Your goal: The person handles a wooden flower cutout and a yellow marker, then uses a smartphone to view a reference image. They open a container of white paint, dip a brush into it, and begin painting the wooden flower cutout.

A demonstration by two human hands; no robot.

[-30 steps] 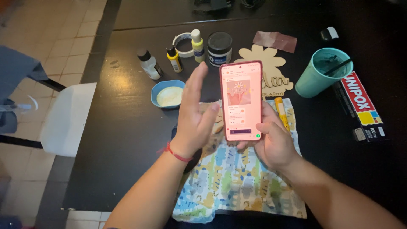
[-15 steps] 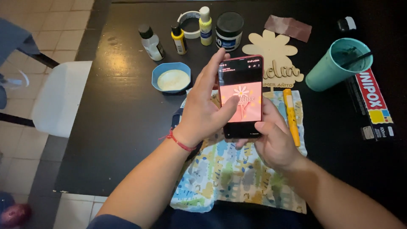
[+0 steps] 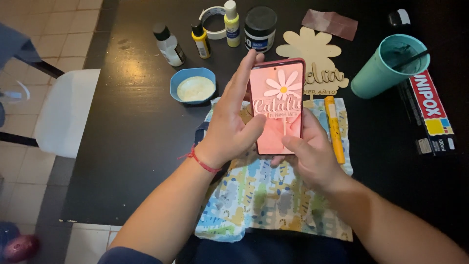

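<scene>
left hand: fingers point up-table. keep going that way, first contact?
Probably the black-lidded jar: the left hand, beside the phone, points its fingers toward it. Depth is unclear; raised, the hand might pass over it.
</scene>
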